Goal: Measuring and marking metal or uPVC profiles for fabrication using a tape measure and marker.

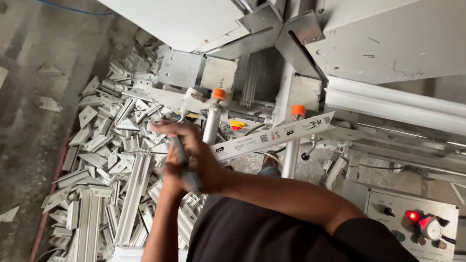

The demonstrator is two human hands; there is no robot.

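Over the heap of white offcuts (111, 160) on the floor, both hands meet: the right hand (194, 155) is wrapped around a grey pen-like tool (183, 162), the left hand (171, 170) blurred against it. Steadying the long white profile (272, 137) just right seems wise.

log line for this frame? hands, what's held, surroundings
right hand: holds pen | left hand: under right, grip unclear | strip: beside | offcuts: below
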